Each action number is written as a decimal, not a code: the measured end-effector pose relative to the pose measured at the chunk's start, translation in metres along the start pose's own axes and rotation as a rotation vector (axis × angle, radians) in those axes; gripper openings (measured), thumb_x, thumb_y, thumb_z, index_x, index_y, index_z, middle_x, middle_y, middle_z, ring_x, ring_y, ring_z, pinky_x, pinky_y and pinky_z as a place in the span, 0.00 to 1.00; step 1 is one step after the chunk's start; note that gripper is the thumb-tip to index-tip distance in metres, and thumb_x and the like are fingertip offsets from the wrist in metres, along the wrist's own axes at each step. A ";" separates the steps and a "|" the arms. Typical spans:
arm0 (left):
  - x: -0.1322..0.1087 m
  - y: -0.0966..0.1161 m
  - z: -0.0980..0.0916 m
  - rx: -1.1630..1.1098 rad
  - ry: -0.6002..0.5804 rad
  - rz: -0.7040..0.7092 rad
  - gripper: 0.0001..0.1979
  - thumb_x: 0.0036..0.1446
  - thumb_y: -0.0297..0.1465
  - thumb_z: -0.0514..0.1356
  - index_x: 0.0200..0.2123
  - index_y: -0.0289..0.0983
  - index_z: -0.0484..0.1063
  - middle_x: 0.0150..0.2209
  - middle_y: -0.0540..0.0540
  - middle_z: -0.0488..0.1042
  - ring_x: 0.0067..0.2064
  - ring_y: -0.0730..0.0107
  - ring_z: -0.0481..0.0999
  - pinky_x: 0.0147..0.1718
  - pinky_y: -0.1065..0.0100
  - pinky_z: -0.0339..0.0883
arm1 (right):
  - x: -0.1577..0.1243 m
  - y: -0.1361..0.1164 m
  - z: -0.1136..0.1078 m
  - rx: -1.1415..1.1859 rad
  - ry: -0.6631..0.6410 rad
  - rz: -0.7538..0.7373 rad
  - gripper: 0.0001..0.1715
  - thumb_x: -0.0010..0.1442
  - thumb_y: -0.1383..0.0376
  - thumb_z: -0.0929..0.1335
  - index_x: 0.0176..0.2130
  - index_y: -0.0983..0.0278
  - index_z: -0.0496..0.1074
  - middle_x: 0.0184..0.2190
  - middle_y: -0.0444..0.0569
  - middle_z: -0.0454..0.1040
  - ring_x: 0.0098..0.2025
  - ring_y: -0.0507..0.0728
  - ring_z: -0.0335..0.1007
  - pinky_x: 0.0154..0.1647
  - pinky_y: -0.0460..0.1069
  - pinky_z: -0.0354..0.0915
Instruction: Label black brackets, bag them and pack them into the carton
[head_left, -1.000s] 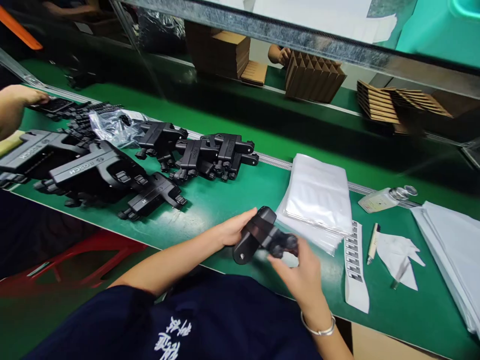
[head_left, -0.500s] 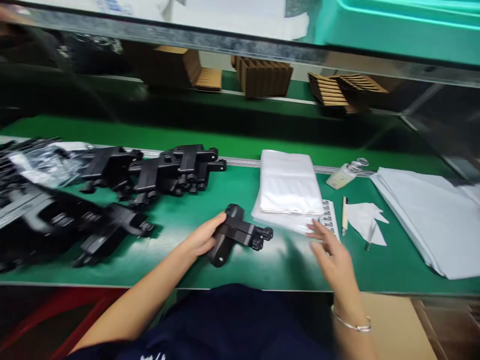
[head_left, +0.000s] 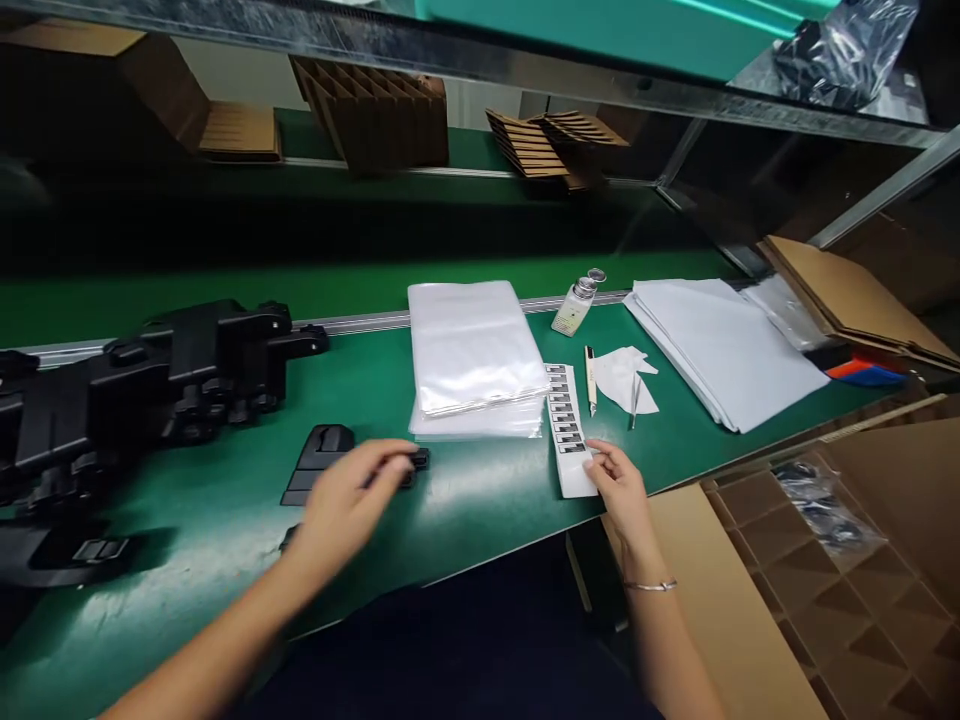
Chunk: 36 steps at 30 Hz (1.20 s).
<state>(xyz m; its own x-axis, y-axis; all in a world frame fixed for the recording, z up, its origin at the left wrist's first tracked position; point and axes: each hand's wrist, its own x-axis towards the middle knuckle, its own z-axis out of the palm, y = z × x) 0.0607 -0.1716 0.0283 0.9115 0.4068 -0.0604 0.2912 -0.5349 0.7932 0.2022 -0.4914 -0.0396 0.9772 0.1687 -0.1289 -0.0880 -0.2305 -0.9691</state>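
Note:
A black plastic part lies on the green table in front of me. My left hand rests over its right end, fingers curled loosely; the hand is blurred. My right hand pinches the near end of a white strip of barcode labels that lies flat on the table. A stack of clear plastic bags sits between the two hands, a little further back.
More black plastic parts crowd the left side. A small bottle, a pen, crumpled paper and a white sheet stack lie to the right. A cardboard box with dividers stands at lower right.
The view swung right. My right hand left the black part and went to the label strip. The black part was set down flat under my left hand.

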 end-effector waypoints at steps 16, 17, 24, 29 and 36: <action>0.035 0.049 0.166 -0.741 -0.501 -0.041 0.11 0.52 0.32 0.62 0.39 0.34 0.72 0.26 0.51 0.74 0.26 0.75 0.69 0.27 0.73 0.60 | -0.029 0.004 0.018 -0.154 0.078 -0.214 0.12 0.59 0.58 0.68 0.41 0.61 0.75 0.34 0.48 0.75 0.33 0.55 0.69 0.33 0.49 0.67; 0.035 0.048 0.166 -0.693 -0.485 0.002 0.11 0.53 0.32 0.61 0.39 0.35 0.73 0.27 0.51 0.74 0.26 0.74 0.69 0.27 0.73 0.60 | -0.028 0.003 0.018 -0.180 0.074 -0.215 0.12 0.60 0.58 0.67 0.40 0.61 0.75 0.34 0.48 0.75 0.33 0.55 0.69 0.33 0.49 0.66; 0.035 0.046 0.161 -0.476 -0.420 0.115 0.10 0.55 0.32 0.58 0.39 0.36 0.75 0.29 0.50 0.76 0.29 0.70 0.72 0.31 0.71 0.63 | -0.025 0.001 0.021 -0.238 0.074 -0.319 0.07 0.60 0.61 0.68 0.36 0.61 0.74 0.31 0.46 0.73 0.30 0.54 0.69 0.31 0.49 0.68; 0.039 0.049 0.159 -0.420 -0.438 0.090 0.08 0.55 0.32 0.58 0.36 0.37 0.75 0.25 0.52 0.74 0.27 0.71 0.72 0.29 0.72 0.63 | -0.027 -0.002 0.018 -0.496 0.170 -0.595 0.06 0.63 0.63 0.67 0.38 0.60 0.75 0.35 0.49 0.74 0.38 0.57 0.70 0.38 0.53 0.68; 0.022 0.054 0.141 -0.180 -0.614 0.184 0.35 0.49 0.28 0.64 0.61 0.36 0.61 0.48 0.41 0.78 0.47 0.57 0.78 0.45 0.62 0.70 | -0.037 -0.013 0.015 -0.505 0.298 -0.711 0.04 0.62 0.65 0.68 0.36 0.60 0.75 0.33 0.48 0.75 0.37 0.57 0.71 0.44 0.55 0.68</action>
<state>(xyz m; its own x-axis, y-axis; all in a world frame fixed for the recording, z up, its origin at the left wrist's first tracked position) 0.1370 -0.2961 -0.0153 0.9571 -0.2033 -0.2064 0.1107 -0.4017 0.9091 0.1644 -0.4807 -0.0254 0.7844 0.1932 0.5894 0.5787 -0.5701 -0.5832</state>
